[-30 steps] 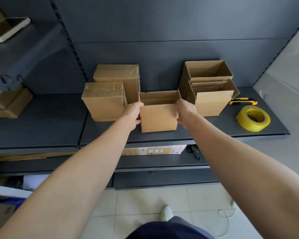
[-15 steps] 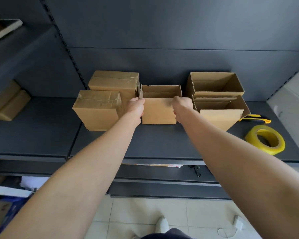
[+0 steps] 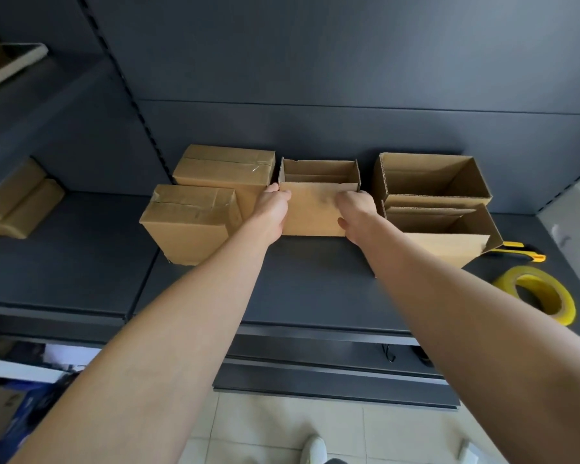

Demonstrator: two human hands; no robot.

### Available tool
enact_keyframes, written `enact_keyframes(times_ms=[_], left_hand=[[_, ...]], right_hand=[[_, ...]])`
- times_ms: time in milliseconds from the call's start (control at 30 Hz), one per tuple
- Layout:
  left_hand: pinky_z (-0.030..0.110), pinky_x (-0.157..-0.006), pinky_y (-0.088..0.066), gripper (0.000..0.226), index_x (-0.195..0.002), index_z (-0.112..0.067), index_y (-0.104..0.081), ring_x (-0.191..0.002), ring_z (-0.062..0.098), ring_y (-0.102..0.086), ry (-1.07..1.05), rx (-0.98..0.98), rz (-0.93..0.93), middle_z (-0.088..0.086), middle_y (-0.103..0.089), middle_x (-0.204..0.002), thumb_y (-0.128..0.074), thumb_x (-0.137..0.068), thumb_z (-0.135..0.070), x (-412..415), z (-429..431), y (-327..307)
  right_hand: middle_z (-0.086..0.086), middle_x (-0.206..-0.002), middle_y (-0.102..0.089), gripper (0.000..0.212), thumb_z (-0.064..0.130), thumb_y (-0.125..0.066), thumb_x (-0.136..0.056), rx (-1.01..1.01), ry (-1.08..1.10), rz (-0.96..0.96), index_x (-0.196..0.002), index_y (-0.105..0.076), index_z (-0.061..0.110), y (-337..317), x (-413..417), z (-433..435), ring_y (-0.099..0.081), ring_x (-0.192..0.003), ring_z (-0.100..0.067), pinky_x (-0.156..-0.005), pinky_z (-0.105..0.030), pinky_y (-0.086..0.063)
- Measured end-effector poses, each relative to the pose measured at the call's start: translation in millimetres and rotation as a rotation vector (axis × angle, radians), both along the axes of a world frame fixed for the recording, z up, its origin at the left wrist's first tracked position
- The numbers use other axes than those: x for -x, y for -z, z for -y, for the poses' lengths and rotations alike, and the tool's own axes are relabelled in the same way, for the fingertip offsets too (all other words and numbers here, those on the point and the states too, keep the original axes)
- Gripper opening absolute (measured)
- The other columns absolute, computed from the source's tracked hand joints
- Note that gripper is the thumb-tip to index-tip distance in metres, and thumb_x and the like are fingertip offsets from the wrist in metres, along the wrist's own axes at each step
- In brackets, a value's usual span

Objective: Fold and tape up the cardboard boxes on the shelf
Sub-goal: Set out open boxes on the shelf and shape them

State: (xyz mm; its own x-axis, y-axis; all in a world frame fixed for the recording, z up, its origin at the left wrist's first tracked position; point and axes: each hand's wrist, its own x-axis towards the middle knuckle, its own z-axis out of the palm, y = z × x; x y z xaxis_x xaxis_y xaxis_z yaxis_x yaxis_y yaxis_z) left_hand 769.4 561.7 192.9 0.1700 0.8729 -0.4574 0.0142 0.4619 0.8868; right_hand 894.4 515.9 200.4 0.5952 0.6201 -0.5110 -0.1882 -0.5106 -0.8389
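Head view: small open-top brown corrugated cardboard box (image 3: 315,212) has been pushed back on the dark grey metal shelf (image 3: 298,289), now btwn taped boxes (image 3: 190,222) and open boxes (image 3: 429,175). Left hand (image 3: 272,212) grips its left edge. Right hand (image 3: 357,212) is on the front panel, blurred, so grip cannot be told. Top open: fold + tape pending.
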Motion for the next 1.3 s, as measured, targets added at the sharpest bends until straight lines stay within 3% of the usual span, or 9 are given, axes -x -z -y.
enact_keyframes(times_ms=[67, 167, 333, 500, 633, 867, 1000, 1167, 1300], left_hand=[[0.031, -0.105, -0.037, 0.046, -0.141, -0.015, -0.041, -0.123, 0.019, -0.045, 0.030, -0.059, -0.079, 0.003, -0.046, -0.136, -0.042, -0.096, -0.004, 3, 1, -3], [0.022, -0.068, -0.032, 0.026, -0.085, -0.022, -0.055, -0.080, 0.021, -0.043, 0.007, -0.207, -0.199, 0.003, -0.047, -0.087, -0.042, -0.090, 0.001, 14, 5, -16], [0.019, -0.087, -0.044, 0.027, -0.110, -0.017, -0.065, -0.104, 0.011, -0.058, -0.208, -0.466, -0.423, -0.004, -0.062, -0.114, -0.046, -0.094, -0.004, 69, 6, -35], [0.038, -0.102, -0.034, 0.033, -0.128, -0.017, -0.054, -0.126, 0.027, -0.040, -0.330, -0.363, -0.885, 0.009, -0.045, -0.136, -0.044, -0.097, -0.018, 148, -12, -23], [0.034, -0.107, -0.033, 0.056, -0.150, -0.013, -0.020, -0.136, 0.026, -0.035, -0.210, -0.175, -0.619, 0.007, -0.027, -0.154, -0.040, -0.101, -0.028, 181, -18, -9], [0.042, -0.077, -0.053, 0.042, -0.108, -0.017, -0.056, -0.085, 0.021, -0.059, -0.256, 0.042, -0.290, 0.002, -0.059, -0.101, -0.048, -0.091, -0.055, 204, -13, -21], [0.049, -0.073, -0.055, 0.050, -0.108, -0.020, -0.054, -0.087, 0.027, -0.063, -0.193, 0.142, -0.258, 0.004, -0.061, -0.101, -0.051, -0.085, -0.064, 208, -5, -24], [0.042, -0.064, -0.057, 0.017, -0.086, -0.015, -0.057, -0.074, 0.026, -0.062, -0.070, 0.159, -0.176, 0.006, -0.062, -0.087, -0.052, -0.078, -0.029, 202, 12, -27], [0.041, -0.076, -0.053, 0.012, -0.079, -0.011, -0.050, -0.076, 0.025, -0.055, 0.129, 0.137, -0.153, 0.008, -0.050, -0.082, -0.046, -0.073, -0.001, 191, 25, -18]], right_hand=[[-0.003, -0.097, -0.052, 0.043, 0.013, -0.044, -0.092, 0.039, 0.020, 0.049, -0.134, -0.044, 0.008, 0, 6, 3, -0.045, -0.069, -0.013, -0.057, -0.025, -0.042], [-0.004, -0.091, -0.053, 0.039, 0.013, -0.044, -0.093, 0.013, -0.011, 0.113, -0.130, -0.049, 0.004, 0, 25, 6, -0.043, -0.063, -0.011, -0.049, -0.023, -0.035], [-0.021, -0.132, -0.054, 0.038, 0.015, -0.043, -0.098, -0.069, -0.276, 0.012, -0.129, -0.050, -0.004, -11, 79, 2, -0.055, -0.095, -0.026, -0.086, -0.037, -0.047], [-0.009, -0.130, -0.051, 0.046, 0.038, -0.048, -0.097, -0.005, -0.399, -0.111, -0.133, -0.048, 0.010, -17, 126, -4, -0.052, -0.110, -0.025, -0.101, -0.038, -0.045], [-0.002, -0.145, -0.039, 0.049, 0.041, -0.048, -0.097, 0.008, -0.388, -0.217, -0.140, -0.041, 0.019, -13, 148, -3, -0.041, -0.128, -0.021, -0.105, -0.037, -0.041], [-0.003, -0.143, -0.044, 0.055, 0.052, -0.040, -0.096, -0.012, -0.231, -0.276, -0.140, -0.040, 0.019, -7, 169, 4, -0.043, -0.128, -0.027, -0.105, -0.047, -0.038], [-0.004, -0.145, -0.040, 0.064, 0.062, -0.036, -0.093, 0.064, -0.146, -0.296, -0.142, -0.036, 0.022, -16, 172, 13, -0.042, -0.129, -0.034, -0.106, -0.060, -0.031], [-0.011, -0.123, -0.059, 0.053, 0.063, -0.038, -0.092, 0.105, -0.009, -0.205, -0.101, -0.054, 0.013, -13, 161, 34, -0.056, -0.112, -0.031, -0.098, -0.051, -0.042], [-0.012, -0.132, -0.052, 0.068, 0.064, -0.038, -0.091, 0.111, 0.076, -0.173, -0.136, -0.043, 0.013, -10, 142, 57, -0.051, -0.117, -0.034, -0.103, -0.054, -0.038]])
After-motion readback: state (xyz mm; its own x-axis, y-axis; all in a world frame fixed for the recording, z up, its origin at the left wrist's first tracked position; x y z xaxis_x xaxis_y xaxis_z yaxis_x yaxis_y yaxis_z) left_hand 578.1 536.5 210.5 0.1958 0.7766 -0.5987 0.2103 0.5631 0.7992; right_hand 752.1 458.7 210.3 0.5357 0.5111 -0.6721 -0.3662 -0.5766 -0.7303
